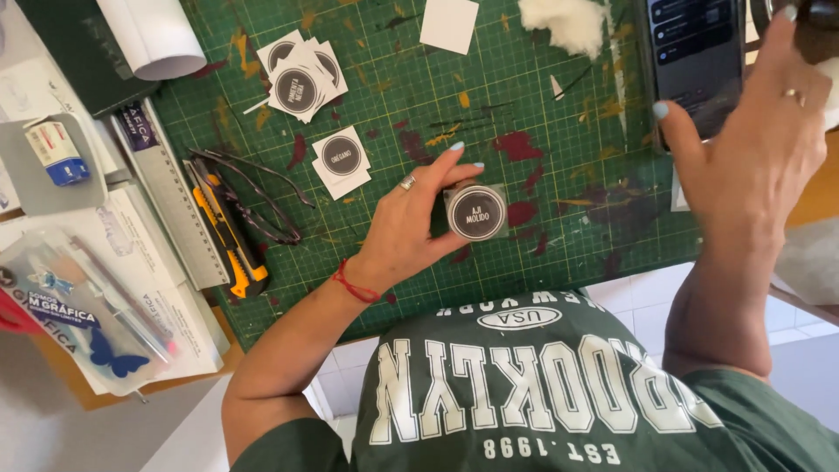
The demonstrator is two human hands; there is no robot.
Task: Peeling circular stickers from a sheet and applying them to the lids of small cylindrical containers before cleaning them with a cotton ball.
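Left hand: the left hand grips a small round jar from its left side, fingers curled over the top edge, thumb under it.
Jar: short, cylindrical, dark circular label on the lid facing up; it rests near the front edge of the green cutting mat, just right of the left palm and far closer to that hand than to the other.
Left of the hand: a yellow utility knife beside a metal ruler, with dark glasses lying next to them.
Stickers: square white sheets with dark round labels sit flat, just up-left of the jar (more are stacked higher up).
Right hand: the right hand is raised, fingers spread and holding nothing, fingertips at a phone propped at the mat's far right.
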